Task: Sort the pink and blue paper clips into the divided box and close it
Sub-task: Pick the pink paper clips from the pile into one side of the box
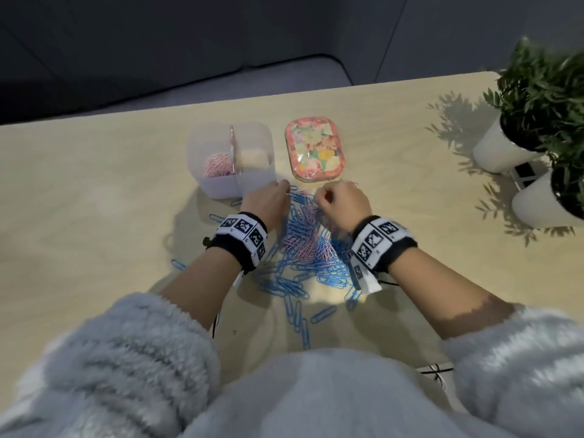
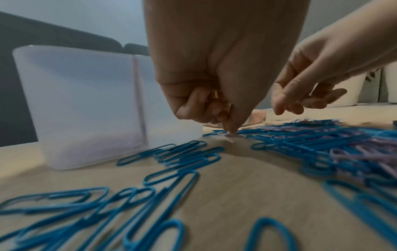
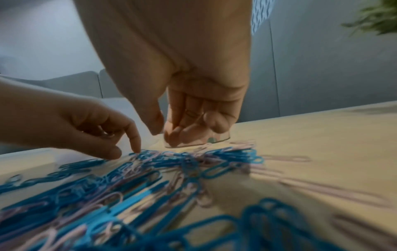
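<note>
Fuzzy grey sleeves fill the bottom of the head view, then bare forearms with black-and-white marker wristbands. Between them, mid-frame, a big messy pile of blue paper clips with pink paper clips mixed in sits on the desk, with blue strays scattered toward the lower centre.

At the far edge of the pile, the left hand has its fingers curled down, and the fingertips are pinched together right on a pale pink clip lying on the desk. The right hand, just beside it, is loosely curled over the pile with thumb and fingers close together; can't tell if it's actually holding a clip.

Past the hands, upper centre, the translucent divided box stands open: pink clips in its left compartment, right one looks empty. To its right lies the floral lid, flat on the desk. Two potted plants sit at the right edge.
</note>
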Tool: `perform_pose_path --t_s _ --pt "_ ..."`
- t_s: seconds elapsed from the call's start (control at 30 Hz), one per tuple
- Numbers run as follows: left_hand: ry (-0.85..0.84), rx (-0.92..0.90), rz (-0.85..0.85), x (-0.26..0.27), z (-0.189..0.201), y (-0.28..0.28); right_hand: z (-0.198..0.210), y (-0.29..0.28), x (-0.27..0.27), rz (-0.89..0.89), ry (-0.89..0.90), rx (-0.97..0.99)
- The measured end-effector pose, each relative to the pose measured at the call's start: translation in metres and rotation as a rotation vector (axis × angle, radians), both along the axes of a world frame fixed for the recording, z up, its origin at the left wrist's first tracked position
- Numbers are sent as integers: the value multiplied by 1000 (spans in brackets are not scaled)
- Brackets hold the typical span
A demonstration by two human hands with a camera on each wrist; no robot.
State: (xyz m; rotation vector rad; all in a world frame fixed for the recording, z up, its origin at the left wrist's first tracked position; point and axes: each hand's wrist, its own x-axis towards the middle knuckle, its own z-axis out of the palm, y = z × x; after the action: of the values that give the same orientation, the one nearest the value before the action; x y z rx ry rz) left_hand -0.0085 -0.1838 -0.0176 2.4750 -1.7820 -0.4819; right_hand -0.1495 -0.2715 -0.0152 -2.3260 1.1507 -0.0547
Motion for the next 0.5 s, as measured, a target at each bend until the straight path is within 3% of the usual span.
perform_pose_path --t_s 0.2,0.3,0.4,0.5 --pt "-123 45 -75 3 -7 -3 -10 12 28 12 150 35" --pt "-134 56 -73 5 -5 5 -15 18 21 17 11 160" --pt "66 56 13 9 -3 16 -10 17 5 -7 -274 382" --pt "485 -29 230 12 3 22 -3 -2 -15 -114 -392 578"
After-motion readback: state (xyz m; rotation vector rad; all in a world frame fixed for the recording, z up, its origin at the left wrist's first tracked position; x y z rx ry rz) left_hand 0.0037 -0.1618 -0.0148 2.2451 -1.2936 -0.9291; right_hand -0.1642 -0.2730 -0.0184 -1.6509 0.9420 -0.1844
